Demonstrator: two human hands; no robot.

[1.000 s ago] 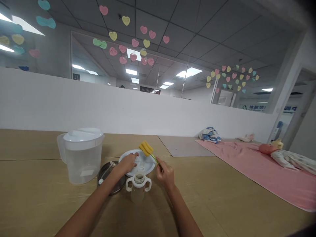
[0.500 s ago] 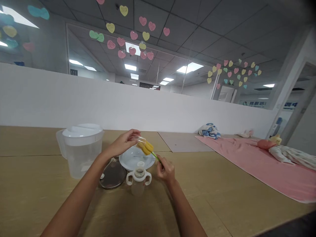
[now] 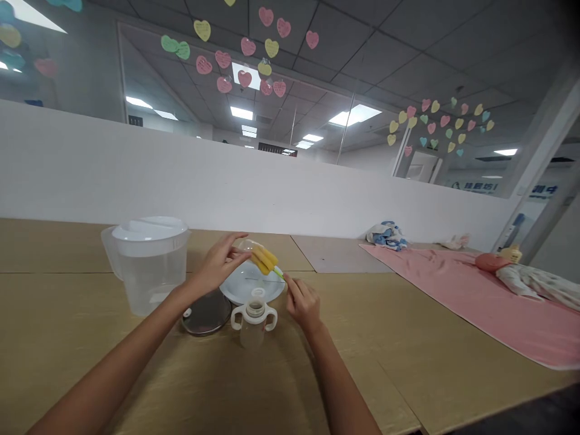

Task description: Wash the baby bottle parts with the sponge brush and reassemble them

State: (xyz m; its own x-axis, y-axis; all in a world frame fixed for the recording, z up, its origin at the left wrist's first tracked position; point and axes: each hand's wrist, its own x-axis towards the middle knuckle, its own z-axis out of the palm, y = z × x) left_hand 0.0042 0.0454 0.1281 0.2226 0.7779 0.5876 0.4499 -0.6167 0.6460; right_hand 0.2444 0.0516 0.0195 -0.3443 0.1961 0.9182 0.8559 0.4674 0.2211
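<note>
Clearly, in the head view, everything turns on one line: the long axis of the brush [image 3: 264, 260] slants from the right hand [image 3: 303, 300] up and leftward, away from the person, pointing at the clear cup [image 3: 245, 244] in the left hand [image 3: 217, 266]. The right hand is clenched around the green handle [image 3: 278, 273]; the left grasps the cup between thumb and fingers. The yellow sponge end meets the cup and seems partly inside it, though how deep cannot be told. Of the two hands, the left is nearer the sponge. Brush and cup are held above the white bowl [image 3: 235, 289], which sits toward the far edge of the tabletop [image 3: 353, 350], left of its middle.

Counted, there is one brush, one cup, one bowl and one bottle [image 3: 252, 330], upright and uncapped, with two side handles, on the near side of the bowl. One small pale piece [image 3: 258, 293] shows just behind the bottle's mouth; whether it lies in the bowl is unclear. One dark round tray [image 3: 208, 317] lies left of the bottle, one lidded pitcher [image 3: 156, 272] stands toward the far left corner, and one pink cloth [image 3: 453, 296] covers the right end.
</note>
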